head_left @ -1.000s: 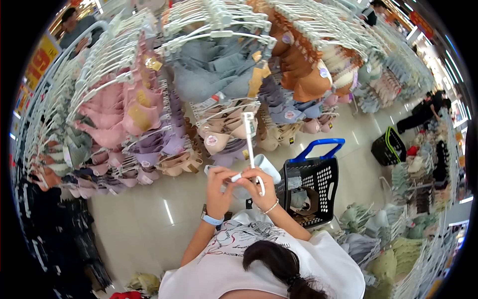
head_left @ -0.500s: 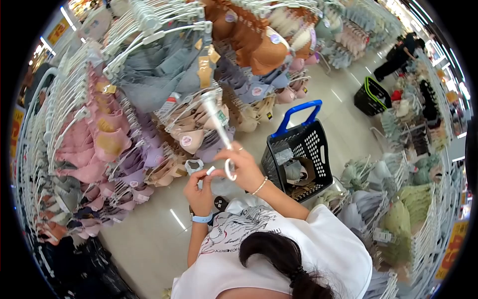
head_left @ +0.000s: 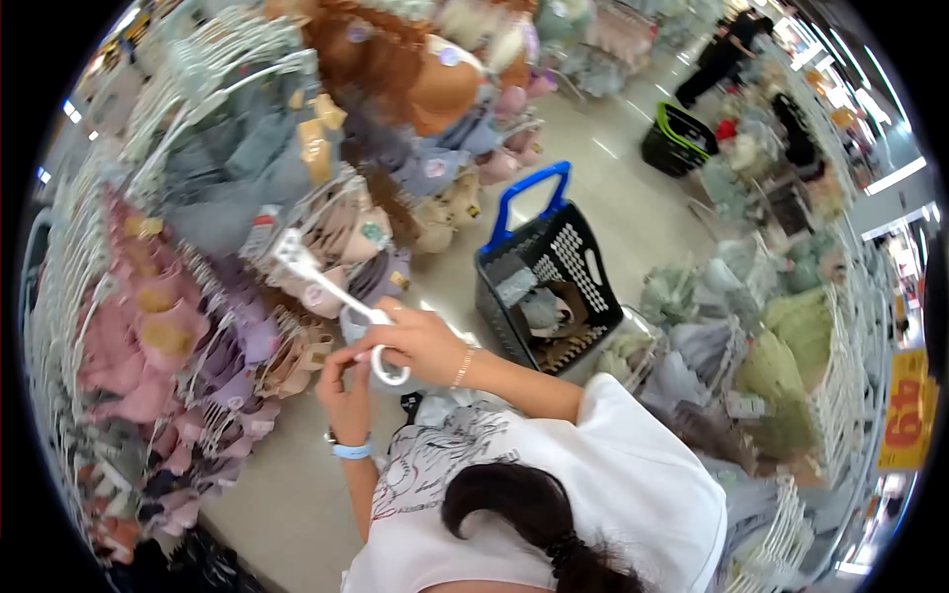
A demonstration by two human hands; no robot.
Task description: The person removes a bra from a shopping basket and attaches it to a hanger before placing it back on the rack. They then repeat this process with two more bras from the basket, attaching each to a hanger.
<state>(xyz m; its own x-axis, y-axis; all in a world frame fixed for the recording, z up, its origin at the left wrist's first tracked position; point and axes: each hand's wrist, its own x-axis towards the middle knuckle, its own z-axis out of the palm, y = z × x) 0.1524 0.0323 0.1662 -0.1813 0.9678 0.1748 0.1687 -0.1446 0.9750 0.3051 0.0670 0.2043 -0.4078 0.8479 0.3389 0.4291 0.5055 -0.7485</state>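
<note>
Pretty packed spot, tbh. Racks of bras crowd in ahead and to the left: grey ones (head_left: 237, 163) up top, pink ones (head_left: 148, 336) lower on the left, orange-brown ones (head_left: 435, 89) next to the grey, and beige ones (head_left: 346, 232) right behind the far end of the hanger, so there's not much open room that way. A black basket (head_left: 549, 287) with a blue handle (head_left: 529, 203) sits on the floor just beyond the right forearm, with a few items inside. Further off there's a black and green basket (head_left: 678, 138) near a person in dark clothes (head_left: 727, 57), and green bras (head_left: 791, 346) hang over on the right.

The white hanger (head_left: 341, 294) is up in front of the chest, in the right hand (head_left: 420, 346), fingers closed around it near the hook. Its long axis runs diagonally, far end up and left toward the beige bras, hook curling below the right fingers. The left hand (head_left: 346, 393) is right beside it, thumb and index raised close together; can't tell if they're pinching anything.
</note>
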